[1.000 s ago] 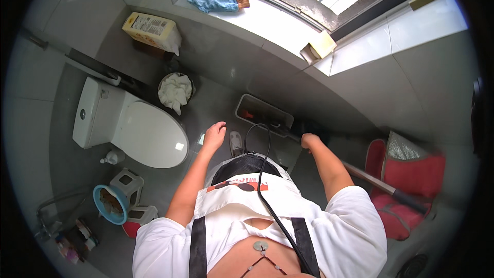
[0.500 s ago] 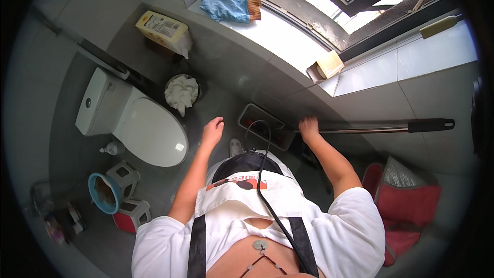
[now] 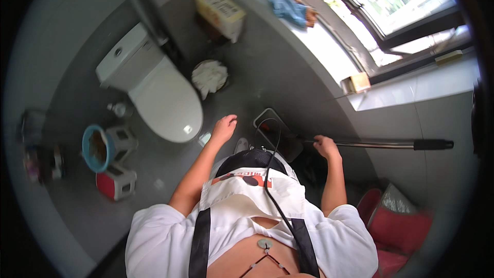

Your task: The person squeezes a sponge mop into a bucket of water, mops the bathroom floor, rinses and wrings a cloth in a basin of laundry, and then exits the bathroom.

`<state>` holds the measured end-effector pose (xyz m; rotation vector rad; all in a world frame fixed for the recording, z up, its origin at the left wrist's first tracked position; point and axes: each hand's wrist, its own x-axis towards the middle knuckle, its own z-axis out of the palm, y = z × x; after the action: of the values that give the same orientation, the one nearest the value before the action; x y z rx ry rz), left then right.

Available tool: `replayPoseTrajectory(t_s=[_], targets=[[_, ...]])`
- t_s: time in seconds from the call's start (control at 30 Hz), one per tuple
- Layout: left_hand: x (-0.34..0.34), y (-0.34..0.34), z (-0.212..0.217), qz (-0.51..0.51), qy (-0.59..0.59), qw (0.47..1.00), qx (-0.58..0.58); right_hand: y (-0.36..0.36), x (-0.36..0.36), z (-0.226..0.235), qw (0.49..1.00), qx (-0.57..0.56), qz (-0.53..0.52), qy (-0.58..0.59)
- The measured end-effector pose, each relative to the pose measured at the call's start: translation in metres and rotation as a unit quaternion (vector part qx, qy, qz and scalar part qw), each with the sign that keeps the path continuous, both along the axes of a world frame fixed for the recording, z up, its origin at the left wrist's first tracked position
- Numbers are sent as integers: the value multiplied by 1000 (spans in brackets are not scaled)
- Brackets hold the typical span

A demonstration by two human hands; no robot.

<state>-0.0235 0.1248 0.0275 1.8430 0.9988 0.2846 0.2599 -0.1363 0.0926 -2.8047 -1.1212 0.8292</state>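
Long pole (image 3: pixel 378 144) off to my right, lying crosswise, black grip (image 3: pixel 434 144) at its right end. Right hand (image 3: pixel 326 146) closed round the shaft; left hand (image 3: pixel 225 125) half-curled, nothing seen in it. So the hold is made; no finished result shows, and what's left can't be read. Pole's left end is lost in shadow by the tray (image 3: pixel 267 110); may dip inside, can't be sure. Tray contents murky. Farther left, crumpled white paper (image 3: pixel 209 75) near the toilet (image 3: pixel 167 103). Near right, red bag (image 3: pixel 401 229), blurred.
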Motion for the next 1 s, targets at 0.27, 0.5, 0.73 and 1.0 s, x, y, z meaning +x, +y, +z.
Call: replayPoseTrajectory(t_s=[0.27, 0.5, 0.73, 1.0], targets=[[-149, -17, 31, 177, 19, 984, -13, 129, -121, 43, 978, 106, 179, 6], [-302, -88, 50, 342, 38, 939, -15, 209, -278, 78, 915, 170, 361, 59], [-431, -160, 50, 471, 44, 880, 29, 233, -407, 87, 864, 160, 461, 127], [-505, -200, 33, 598, -5, 802, -10, 267, -505, 94, 794, 182, 553, 175]])
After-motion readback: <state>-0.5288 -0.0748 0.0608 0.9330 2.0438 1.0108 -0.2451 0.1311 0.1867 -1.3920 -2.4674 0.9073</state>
